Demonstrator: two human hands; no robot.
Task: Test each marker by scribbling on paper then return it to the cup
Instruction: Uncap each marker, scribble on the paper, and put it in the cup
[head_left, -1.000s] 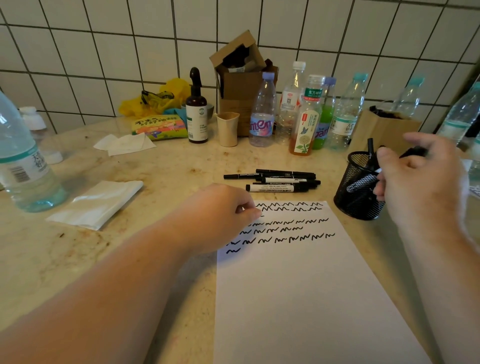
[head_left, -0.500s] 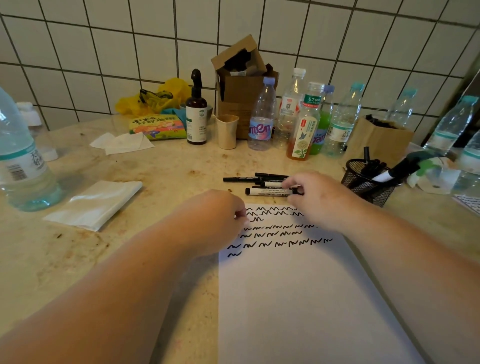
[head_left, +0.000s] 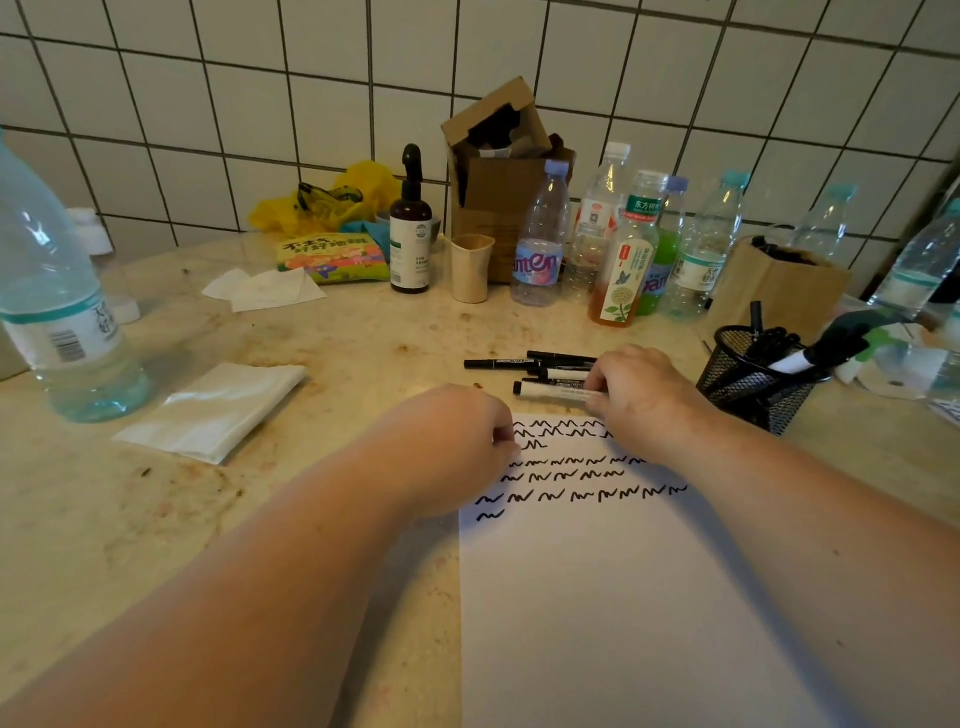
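A white sheet of paper (head_left: 613, 597) lies in front of me, its top part covered with rows of black scribbles. Just beyond its top edge lies a small group of black and white markers (head_left: 514, 363). My right hand (head_left: 641, 400) sits over their right ends, its fingers curled round the nearest white marker (head_left: 550, 391). My left hand (head_left: 457, 447) rests on the paper's top left corner with its fingers curled under. A black mesh cup (head_left: 753, 384) to the right holds several markers.
A large water bottle (head_left: 57, 317) stands at the left, with folded tissues (head_left: 218, 410) beside it. Several bottles (head_left: 623, 254), a small beige cup (head_left: 470, 267), a brown spray bottle (head_left: 410, 234) and a cardboard box (head_left: 498, 171) line the tiled wall.
My right hand left the mesh cup, where a marker now stands, and moved left to the loose markers. It now grips the nearest white one. My left hand stayed on the paper.
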